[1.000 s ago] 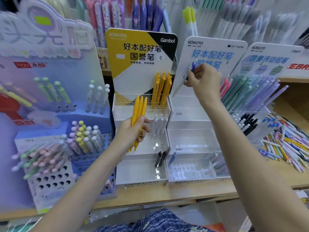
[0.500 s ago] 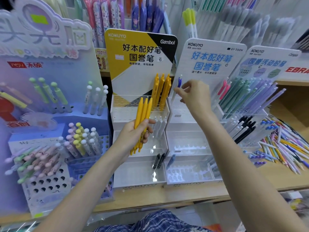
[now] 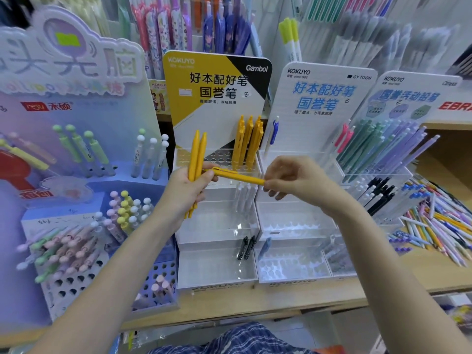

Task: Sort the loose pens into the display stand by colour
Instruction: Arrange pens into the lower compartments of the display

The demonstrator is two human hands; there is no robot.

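My left hand (image 3: 187, 191) grips two upright yellow pens (image 3: 197, 159) in front of the yellow-and-black display stand (image 3: 217, 267). A third yellow pen (image 3: 236, 176) lies level between both hands; my right hand (image 3: 293, 178) pinches its right end while its left end is still at my left hand's fingers. Several yellow pens (image 3: 249, 139) stand in the stand's top tier. A blue-and-white pen (image 3: 272, 134) stands in the top tier of the white stand (image 3: 293, 269) to the right.
Two black pens (image 3: 245, 247) lie in the yellow stand's lower tray. A pile of loose pens (image 3: 439, 226) covers the shelf at right. Stands of pastel pens (image 3: 74, 241) fill the left. Green and purple pens (image 3: 383, 146) stand at right.
My right hand left the blue-and-white pen standing in the white stand, came down left and took one yellow pen from my left hand's bunch. My left hand rose slightly.
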